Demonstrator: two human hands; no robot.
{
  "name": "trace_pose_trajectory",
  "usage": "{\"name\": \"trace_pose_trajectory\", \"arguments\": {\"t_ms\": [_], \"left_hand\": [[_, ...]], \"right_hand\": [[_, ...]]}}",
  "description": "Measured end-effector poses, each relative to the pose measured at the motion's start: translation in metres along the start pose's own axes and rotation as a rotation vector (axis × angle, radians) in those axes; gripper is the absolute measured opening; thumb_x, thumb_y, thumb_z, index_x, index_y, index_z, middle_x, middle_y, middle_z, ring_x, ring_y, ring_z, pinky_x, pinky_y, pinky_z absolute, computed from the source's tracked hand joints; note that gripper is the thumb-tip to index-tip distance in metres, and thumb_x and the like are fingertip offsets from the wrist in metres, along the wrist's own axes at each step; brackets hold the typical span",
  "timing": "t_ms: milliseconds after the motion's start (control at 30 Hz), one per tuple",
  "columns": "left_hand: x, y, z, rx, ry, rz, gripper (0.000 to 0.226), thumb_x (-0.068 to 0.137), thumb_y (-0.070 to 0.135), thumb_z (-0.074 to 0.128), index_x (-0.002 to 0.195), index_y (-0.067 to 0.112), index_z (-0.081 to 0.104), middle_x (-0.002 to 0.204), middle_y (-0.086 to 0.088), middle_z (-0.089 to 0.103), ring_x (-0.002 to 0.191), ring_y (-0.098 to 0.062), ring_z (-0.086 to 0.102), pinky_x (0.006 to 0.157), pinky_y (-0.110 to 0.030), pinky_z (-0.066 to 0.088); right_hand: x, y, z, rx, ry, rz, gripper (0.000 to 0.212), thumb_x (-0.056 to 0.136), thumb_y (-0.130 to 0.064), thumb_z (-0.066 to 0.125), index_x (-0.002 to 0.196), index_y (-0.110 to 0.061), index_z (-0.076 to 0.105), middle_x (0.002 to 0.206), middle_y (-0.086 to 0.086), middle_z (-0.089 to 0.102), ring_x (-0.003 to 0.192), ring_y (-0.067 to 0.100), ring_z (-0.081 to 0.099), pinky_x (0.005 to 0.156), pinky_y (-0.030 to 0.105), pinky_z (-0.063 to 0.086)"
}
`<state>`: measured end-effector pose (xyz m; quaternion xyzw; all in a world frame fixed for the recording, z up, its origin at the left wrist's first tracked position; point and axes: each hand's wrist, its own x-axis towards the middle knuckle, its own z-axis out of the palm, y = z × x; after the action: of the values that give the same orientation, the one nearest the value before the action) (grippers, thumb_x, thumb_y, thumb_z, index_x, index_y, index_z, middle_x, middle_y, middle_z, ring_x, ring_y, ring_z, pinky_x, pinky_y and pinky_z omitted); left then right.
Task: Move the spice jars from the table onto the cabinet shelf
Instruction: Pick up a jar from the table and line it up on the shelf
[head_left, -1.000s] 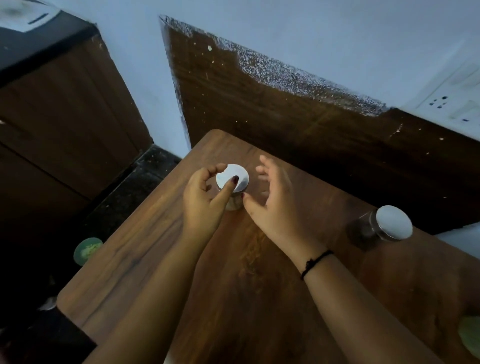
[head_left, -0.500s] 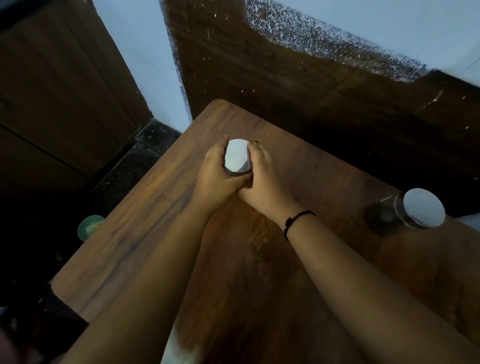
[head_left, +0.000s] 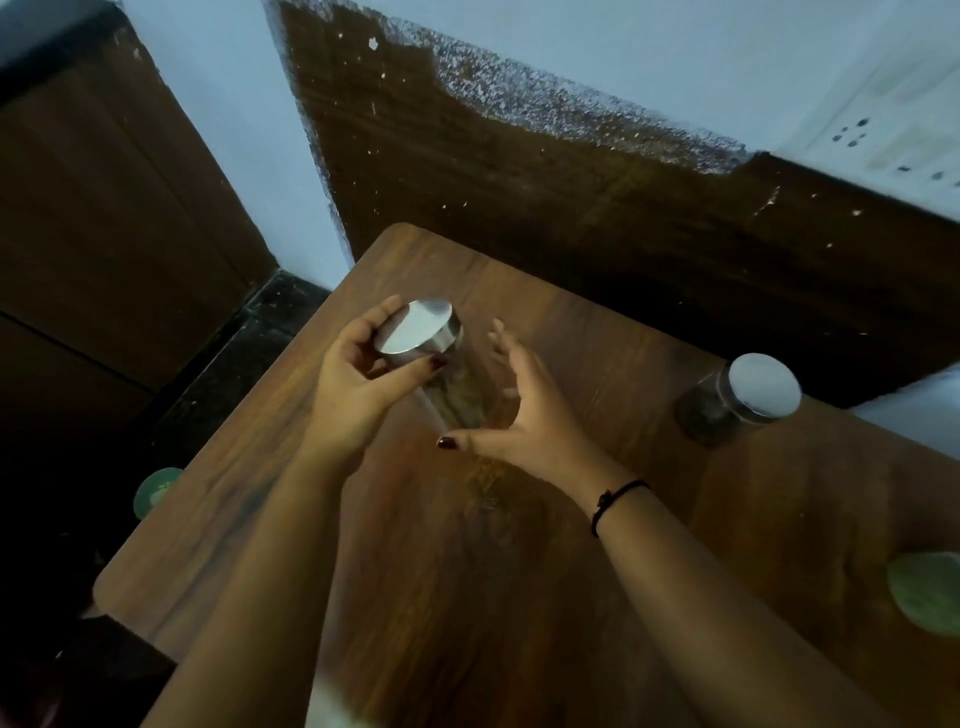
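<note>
A glass spice jar (head_left: 451, 391) with a silver lid is tilted and lifted off the wooden table (head_left: 519, 597). My left hand (head_left: 347, 397) grips it just under the lid, thumb and fingers curled round the neck. Beside and under the jar's lower end is my right hand (head_left: 537, 418), fingers spread and fairly straight, thumb below the base. Whether it touches the glass is unclear. A second spice jar (head_left: 740, 400) with a silver lid stands on the table at the right, apart from both hands.
A dark wooden cabinet (head_left: 104, 218) fills the left side, with dark floor between it and the table. A dark wood panel (head_left: 571, 197) runs behind the table. A green round object (head_left: 156, 489) lies low on the left; another (head_left: 927, 592) sits at the table's right edge.
Both hands were clasped round the jar standing on the table. Now the jar is raised and tilted in my left hand, and my right hand has opened and dropped toward its base.
</note>
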<state>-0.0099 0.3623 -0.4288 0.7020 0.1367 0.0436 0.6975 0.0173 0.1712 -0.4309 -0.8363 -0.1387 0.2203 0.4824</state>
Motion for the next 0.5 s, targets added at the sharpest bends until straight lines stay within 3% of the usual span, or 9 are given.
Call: {"name": "trace_pose_trajectory", "arguments": {"t_ms": [133,267,333,400,500], "left_hand": [[-0.016,0.04,-0.004,-0.071,-0.107,0.03,0.079,0.066,0.031,0.086,0.137,0.02,0.055,0.132,0.002,0.062,0.117,-0.016,0.063,0.087,-0.027,0.058],[-0.033,0.078,0.0,-0.157,-0.211,0.088,0.07,0.071,0.036,0.072,0.136,0.02,0.056,0.132,-0.006,0.062,0.119,-0.026,0.062,0.09,-0.036,0.056],[-0.043,0.096,0.006,-0.209,-0.276,0.109,0.072,0.071,0.038,0.071,0.138,0.018,0.055,0.136,-0.012,0.058,0.123,-0.033,0.058,0.096,-0.045,0.053],[-0.054,0.113,0.015,-0.235,-0.329,0.134,0.083,0.069,0.049,0.078,0.141,0.017,0.053,0.144,-0.018,0.049,0.131,-0.038,0.051,0.105,-0.055,0.046],[-0.069,0.137,0.031,-0.255,-0.361,0.174,0.094,0.066,0.062,0.078,0.143,0.015,0.051,0.145,-0.019,0.049,0.134,-0.04,0.048,0.11,-0.061,0.039]], "right_hand": [[-0.037,-0.018,-0.016,0.12,-0.009,-0.038,0.115,0.064,-0.051,0.085,0.154,-0.039,0.015,0.153,-0.018,0.031,0.137,-0.001,0.034,0.111,0.03,0.039],[-0.077,-0.045,-0.025,0.248,0.009,-0.08,0.092,0.066,-0.052,0.083,0.142,-0.049,0.031,0.138,-0.03,0.041,0.125,-0.013,0.043,0.097,0.013,0.046],[-0.097,-0.06,-0.027,0.312,0.046,-0.116,0.09,0.062,-0.059,0.083,0.139,-0.05,0.035,0.138,-0.024,0.047,0.126,-0.009,0.047,0.1,0.021,0.049],[-0.113,-0.075,-0.03,0.416,0.06,-0.181,0.093,0.062,-0.059,0.082,0.143,-0.04,0.039,0.139,-0.014,0.053,0.128,0.006,0.053,0.102,0.034,0.052],[-0.133,-0.099,-0.038,0.524,0.09,-0.29,0.084,0.066,-0.049,0.082,0.139,-0.033,0.043,0.135,-0.007,0.058,0.126,0.016,0.058,0.097,0.033,0.053]]}}
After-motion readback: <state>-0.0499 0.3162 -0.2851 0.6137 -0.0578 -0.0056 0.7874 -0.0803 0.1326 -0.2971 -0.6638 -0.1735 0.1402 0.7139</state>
